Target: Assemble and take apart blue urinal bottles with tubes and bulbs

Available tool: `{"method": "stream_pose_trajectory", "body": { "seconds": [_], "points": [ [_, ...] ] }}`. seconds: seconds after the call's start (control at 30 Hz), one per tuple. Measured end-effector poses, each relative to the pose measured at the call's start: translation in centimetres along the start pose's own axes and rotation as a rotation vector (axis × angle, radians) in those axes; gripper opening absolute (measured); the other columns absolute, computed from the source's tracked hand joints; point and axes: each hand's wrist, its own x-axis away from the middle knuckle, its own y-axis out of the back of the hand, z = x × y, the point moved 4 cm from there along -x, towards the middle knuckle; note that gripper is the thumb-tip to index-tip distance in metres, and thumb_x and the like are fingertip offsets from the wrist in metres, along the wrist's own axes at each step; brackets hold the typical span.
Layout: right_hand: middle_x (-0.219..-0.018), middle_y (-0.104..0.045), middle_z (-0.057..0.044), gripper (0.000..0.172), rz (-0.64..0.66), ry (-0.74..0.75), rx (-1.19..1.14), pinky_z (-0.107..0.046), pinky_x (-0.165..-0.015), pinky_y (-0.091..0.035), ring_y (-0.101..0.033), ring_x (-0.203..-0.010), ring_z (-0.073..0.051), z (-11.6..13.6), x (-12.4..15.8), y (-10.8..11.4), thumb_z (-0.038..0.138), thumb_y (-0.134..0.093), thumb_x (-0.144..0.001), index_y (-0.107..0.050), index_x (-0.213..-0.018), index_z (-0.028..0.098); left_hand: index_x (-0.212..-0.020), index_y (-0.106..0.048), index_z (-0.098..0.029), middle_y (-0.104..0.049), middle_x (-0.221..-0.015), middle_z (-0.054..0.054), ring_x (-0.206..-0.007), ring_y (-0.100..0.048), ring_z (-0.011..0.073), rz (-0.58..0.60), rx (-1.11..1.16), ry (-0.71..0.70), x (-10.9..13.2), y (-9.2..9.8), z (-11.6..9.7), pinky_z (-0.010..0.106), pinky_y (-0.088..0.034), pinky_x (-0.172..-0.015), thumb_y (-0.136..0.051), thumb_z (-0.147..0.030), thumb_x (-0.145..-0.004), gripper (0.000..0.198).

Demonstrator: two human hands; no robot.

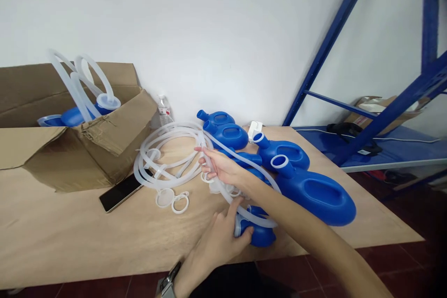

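My right hand (220,166) reaches across from the right, its fingers closed round a translucent hose (223,192) near the middle of the table. Below it, my left hand (223,237), with a watch on the wrist, grips a small blue bottle (262,235) at its pale collar, close to the table's front edge. The hose passes over this bottle. Left of my right hand lie large loops of clear tubing (143,158). Translucent caps and rings (180,203) rest on the wood in front of the loops.
An open cardboard box (77,167) at the left holds blue bottles and hoses. Several blue bottles (314,193) lie at the right and back. A black phone (122,192), a clear plastic bottle (164,111) and a white object (255,131) are on the table (70,242). Blue shelving (328,42) stands right.
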Motion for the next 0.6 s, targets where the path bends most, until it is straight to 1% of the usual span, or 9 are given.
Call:
{"method": "stream_pose_trajectory", "body": {
  "seconds": [0.1, 0.2, 0.27, 0.3, 0.33, 0.4, 0.47, 0.53, 0.6],
  "points": [
    [-0.063, -0.035, 0.011, 0.039, 0.050, 0.012, -0.013, -0.014, -0.038, -0.013, -0.019, -0.042, -0.005, 0.8, 0.4, 0.3, 0.055, -0.053, -0.103, -0.057, -0.130, 0.027, -0.166, -0.028, -0.023, -0.075, -0.111, 0.011, -0.095, -0.071, 0.0301, -0.015, 0.090, -0.017, 0.1, 0.3, 0.9, 0.038, -0.052, -0.085, -0.067, -0.038, -0.089, 0.088],
    [-0.061, -0.031, 0.012, 0.046, 0.061, 0.002, 0.163, -0.014, -0.039, -0.011, -0.019, -0.040, -0.005, 0.4, 1.1, 1.7, 0.059, -0.052, -0.102, -0.052, -0.139, 0.030, -0.168, -0.020, -0.026, -0.074, -0.119, 0.010, -0.093, -0.070, 0.0257, -0.066, 0.187, 0.002, 0.7, 1.1, 2.2, 0.034, -0.053, -0.086, -0.070, -0.039, -0.087, 0.096],
    [-0.062, -0.039, 0.011, 0.053, 0.032, 0.023, 0.336, -0.015, -0.040, -0.020, -0.029, -0.042, -0.006, -0.2, 1.7, 3.3, 0.062, -0.051, -0.102, -0.051, -0.143, 0.029, -0.166, -0.028, -0.027, -0.073, -0.121, 0.010, -0.093, -0.070, 0.0253, -0.126, 0.232, 0.050, 1.2, 2.3, 3.2, 0.034, -0.054, -0.084, -0.071, -0.040, -0.087, 0.091],
    [-0.065, -0.047, 0.008, 0.055, 0.023, 0.053, 0.444, -0.016, -0.043, -0.030, -0.039, -0.046, -0.007, -0.5, 2.1, 4.0, 0.063, -0.050, -0.102, -0.052, -0.144, 0.028, -0.163, -0.037, -0.027, -0.073, -0.122, 0.011, -0.096, -0.070, 0.0267, -0.161, 0.254, 0.073, 1.6, 3.2, 3.6, 0.035, -0.054, -0.085, -0.072, -0.042, -0.087, 0.085],
    [-0.073, -0.059, 0.004, 0.055, 0.023, 0.092, 0.562, -0.020, -0.049, -0.041, -0.051, -0.054, -0.010, -0.8, 2.6, 4.7, 0.063, -0.049, -0.102, -0.055, -0.144, 0.028, -0.157, -0.049, -0.026, -0.073, -0.123, 0.011, -0.102, -0.070, 0.0289, -0.200, 0.280, 0.094, 1.9, 4.2, 4.1, 0.036, -0.055, -0.087, -0.072, -0.043, -0.086, 0.076],
    [-0.106, -0.074, -0.004, 0.052, 0.058, 0.171, 0.787, -0.031, -0.079, -0.056, -0.069, -0.086, -0.019, -1.4, 3.7, 5.8, 0.060, -0.049, -0.103, -0.060, -0.143, 0.029, -0.133, -0.071, -0.025, -0.073, -0.124, 0.012, -0.112, -0.067, 0.0338, -0.299, 0.340, 0.135, 2.7, 6.6, 5.1, 0.038, -0.055, -0.090, -0.076, -0.047, -0.082, 0.056],
    [-0.134, -0.071, -0.004, 0.048, 0.114, 0.214, 0.935, -0.041, -0.106, -0.050, -0.068, -0.115, -0.025, -2.2, 4.8, 6.4, 0.056, -0.049, -0.105, -0.062, -0.144, 0.032, -0.109, -0.079, -0.023, -0.075, -0.115, 0.011, -0.106, -0.068, 0.0350, -0.459, 0.368, 0.188, 3.4, 9.5, 6.3, 0.037, -0.055, -0.085, -0.080, -0.051, -0.076, 0.043],
    [-0.141, -0.068, -0.004, 0.046, 0.141, 0.226, 0.993, -0.044, -0.112, -0.046, -0.067, -0.122, -0.028, -3.1, 5.8, 6.6, 0.050, -0.047, -0.107, -0.060, -0.147, 0.031, -0.094, -0.078, -0.022, -0.074, -0.102, 0.008, -0.095, -0.067, 0.0304, -0.646, 0.376, 0.210, 3.9, 12.4, 7.5, 0.032, -0.054, -0.077, -0.080, -0.055, -0.073, 0.039],
    [-0.141, -0.068, -0.005, 0.046, 0.131, 0.217, 1.002, -0.044, -0.110, -0.049, -0.069, -0.120, -0.028, -4.1, 6.4, 6.7, 0.044, -0.045, -0.108, -0.057, -0.151, 0.031, -0.090, -0.073, -0.021, -0.069, -0.093, 0.005, -0.081, -0.062, 0.0234, -0.802, 0.459, 0.222, 4.1, 14.7, 8.5, 0.027, -0.051, -0.066, -0.078, -0.058, -0.074, 0.041]
  ]
}}
